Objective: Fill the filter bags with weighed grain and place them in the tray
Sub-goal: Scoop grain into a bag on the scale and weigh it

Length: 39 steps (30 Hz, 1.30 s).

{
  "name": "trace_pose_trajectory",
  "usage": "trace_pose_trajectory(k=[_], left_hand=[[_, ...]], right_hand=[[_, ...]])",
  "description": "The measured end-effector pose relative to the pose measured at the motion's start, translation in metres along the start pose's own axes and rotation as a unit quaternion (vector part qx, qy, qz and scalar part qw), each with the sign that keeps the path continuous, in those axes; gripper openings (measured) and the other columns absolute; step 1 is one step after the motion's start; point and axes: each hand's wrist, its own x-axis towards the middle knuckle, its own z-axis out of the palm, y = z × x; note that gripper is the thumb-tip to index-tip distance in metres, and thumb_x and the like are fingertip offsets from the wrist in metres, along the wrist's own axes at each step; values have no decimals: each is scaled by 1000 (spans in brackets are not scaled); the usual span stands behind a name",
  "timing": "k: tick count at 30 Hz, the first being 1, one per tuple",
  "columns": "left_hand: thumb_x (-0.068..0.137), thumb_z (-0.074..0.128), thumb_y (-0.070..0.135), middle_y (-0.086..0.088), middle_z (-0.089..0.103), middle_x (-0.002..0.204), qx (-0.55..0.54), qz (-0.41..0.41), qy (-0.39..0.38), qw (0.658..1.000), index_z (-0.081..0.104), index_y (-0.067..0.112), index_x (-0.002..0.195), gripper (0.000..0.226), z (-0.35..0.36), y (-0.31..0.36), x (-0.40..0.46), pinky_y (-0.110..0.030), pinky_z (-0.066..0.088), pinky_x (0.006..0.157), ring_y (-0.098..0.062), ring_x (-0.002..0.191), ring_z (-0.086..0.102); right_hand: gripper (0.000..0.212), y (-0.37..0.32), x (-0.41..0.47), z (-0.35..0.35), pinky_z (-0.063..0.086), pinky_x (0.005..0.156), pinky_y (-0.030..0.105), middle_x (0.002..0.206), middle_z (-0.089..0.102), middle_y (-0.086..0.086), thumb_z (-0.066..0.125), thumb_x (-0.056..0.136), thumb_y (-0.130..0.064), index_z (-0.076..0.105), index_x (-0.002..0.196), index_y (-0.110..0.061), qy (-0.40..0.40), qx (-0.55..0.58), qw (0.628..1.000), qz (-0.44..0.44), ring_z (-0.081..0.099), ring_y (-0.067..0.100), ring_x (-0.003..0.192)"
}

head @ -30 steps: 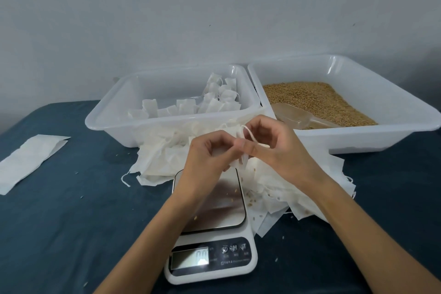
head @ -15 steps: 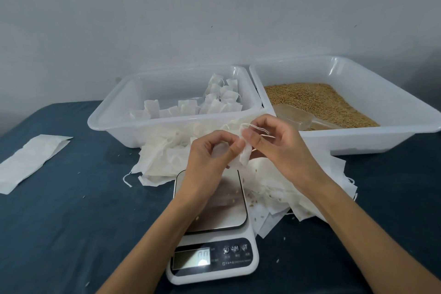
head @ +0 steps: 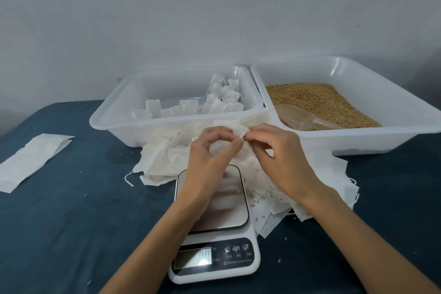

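My left hand (head: 210, 155) and my right hand (head: 279, 157) meet above the far edge of the white kitchen scale (head: 214, 224), both pinching a small white filter bag (head: 241, 135) between fingertips. A heap of empty filter bags (head: 167, 157) lies behind and right of the scale. The left clear tray (head: 114, 122) holds several filled white bags (head: 214, 102). The right clear tray (head: 358, 141) holds brown grain (head: 317, 102) with a clear plastic scoop (head: 298, 118) lying in it.
A flat white paper packet (head: 31, 160) lies at the table's left edge. Loose grains dot the blue tablecloth (head: 71, 222) and the bags beside the scale. A grey wall stands behind the trays.
Both hands have kept working the small bag's top and string between their fingertips, shifting slightly. The loop of string seen earlier above the right hand no longer shows.
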Motion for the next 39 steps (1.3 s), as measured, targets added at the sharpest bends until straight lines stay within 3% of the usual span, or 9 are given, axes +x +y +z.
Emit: trace_pose_trajectory(k=[5,9,11,14,23,26,28,35,39], left_hand=[[90,77,34,11,64,125,23,43,-26,998,83,25,91,10,-2,2,0,-23,45,86,-6,124,59],[97,72,25,15,70,116,-37,21,-24,999,81,30,104,13,-5,-1,1,-20,52,87,-3,107,68],[95,72,14,12,72,92,-57,-6,-36,998,80,27,102,16,-9,-1,3,-15,49,76,-3,83,65],[91,74,5,10,69,80,-55,-14,-21,998,81,25,94,22,-11,-2,5,-17,46,72,-5,74,58],[96,71,4,7,66,75,-51,34,17,998,77,13,109,18,-6,2,3,-18,53,74,-6,77,63],[96,69,-1,-16,60,79,-51,39,9,998,76,10,110,20,-3,2,2,-26,58,77,-14,79,63],[95,68,-4,-6,53,73,-28,41,15,999,77,10,110,22,-2,1,2,-26,58,75,-11,74,60],[97,65,-5,16,52,68,-6,50,29,998,77,11,112,25,-6,1,5,-22,55,72,-8,69,54],[98,64,-3,6,51,72,-33,32,19,999,78,15,111,27,-8,2,5,-24,55,74,-10,73,56]], right_hand=[[18,-11,5,-8,53,74,23,88,75,-7,66,97,-31,79,89,-21,-3,208,971,117,69,9,85],[24,-7,7,-13,56,80,27,93,71,18,75,90,-23,75,102,-2,9,284,943,174,67,19,87],[19,-4,7,-14,52,84,27,95,71,7,78,86,-22,76,98,-7,29,272,943,189,65,14,90],[7,-2,6,-12,54,78,25,105,67,-3,80,86,-22,76,89,-17,79,155,977,121,65,8,90],[22,-1,2,-9,31,52,14,66,57,-10,74,93,-26,70,76,-12,165,97,980,63,42,7,51],[10,2,3,-12,36,54,17,79,62,-4,76,92,-20,72,84,-16,178,110,974,80,46,6,58],[8,2,4,-15,40,57,17,88,64,-4,78,88,-15,74,90,-20,189,106,973,76,51,4,63],[13,1,2,-12,38,39,23,73,71,-4,70,95,-35,69,93,-22,156,139,973,94,51,16,35],[23,1,4,-14,37,42,23,71,65,-12,74,89,-45,68,81,-24,78,155,979,108,50,18,38]])
